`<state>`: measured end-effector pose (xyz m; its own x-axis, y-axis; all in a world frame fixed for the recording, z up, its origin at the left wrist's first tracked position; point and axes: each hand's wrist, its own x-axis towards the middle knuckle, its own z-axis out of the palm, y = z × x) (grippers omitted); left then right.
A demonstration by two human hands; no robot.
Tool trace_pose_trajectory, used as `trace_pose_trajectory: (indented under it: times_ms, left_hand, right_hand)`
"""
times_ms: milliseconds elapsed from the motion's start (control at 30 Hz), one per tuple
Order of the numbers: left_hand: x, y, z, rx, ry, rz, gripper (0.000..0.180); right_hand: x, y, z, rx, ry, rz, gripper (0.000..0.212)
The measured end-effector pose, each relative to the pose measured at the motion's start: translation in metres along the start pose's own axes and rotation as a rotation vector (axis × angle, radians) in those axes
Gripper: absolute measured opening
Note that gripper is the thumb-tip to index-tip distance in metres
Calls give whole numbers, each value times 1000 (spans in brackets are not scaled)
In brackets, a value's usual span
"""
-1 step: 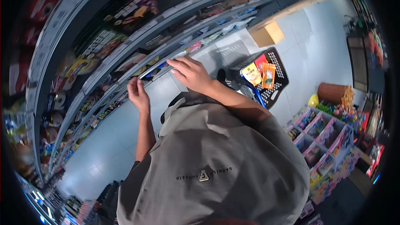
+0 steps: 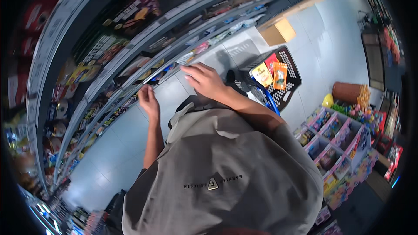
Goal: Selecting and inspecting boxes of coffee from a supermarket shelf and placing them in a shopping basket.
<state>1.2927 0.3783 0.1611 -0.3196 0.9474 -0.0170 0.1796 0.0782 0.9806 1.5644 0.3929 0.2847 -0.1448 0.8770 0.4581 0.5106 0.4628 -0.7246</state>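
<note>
Both bare arms reach forward to the front of a long shelf unit. My left hand is beside a low shelf edge, its fingers bent and close together; whatever may be in them is hidden. My right hand is farther right, palm down, with fingers partly stretched and a gap between them. Nothing shows in it. A blue package lies on the low shelf, just beyond and between the two hands. More bagged goods run along that shelf to the right.
A black shopping basket with a blue handle stands at right, holding yellow, red and orange packages. Beyond it is an open cardboard box. A compartmented display stand and a brown round container are at lower right. Tall stocked shelving rises at left.
Both hands have shifted slightly right and toward me, away from the shelf edge. The left hand's fingers stay bent, and the basket's contents look the same.
</note>
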Motion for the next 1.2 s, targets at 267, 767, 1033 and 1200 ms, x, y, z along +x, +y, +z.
trace_pose_trajectory:
  times_ms: [267, 767, 1033, 1200]
  left_hand:
    - [-119, -235, -103, 182, -583, -856, 18]
    - [-118, -1, 71, 312, -452, -791, 33]
    - [-186, 24, 74, 774, -547, -385, 22]
    - [-229, 20, 21, 885, -461, -691, 29]
  right_hand:
    - [-138, 36, -92, -21, 88, 584, 19]
    - [-369, 312, -189, -453, -59, 1207, 75]
    - [-407, 396, -159, -397, -297, 1150, 96]
    - [-356, 372, -168, -238, -445, 1458, 86]
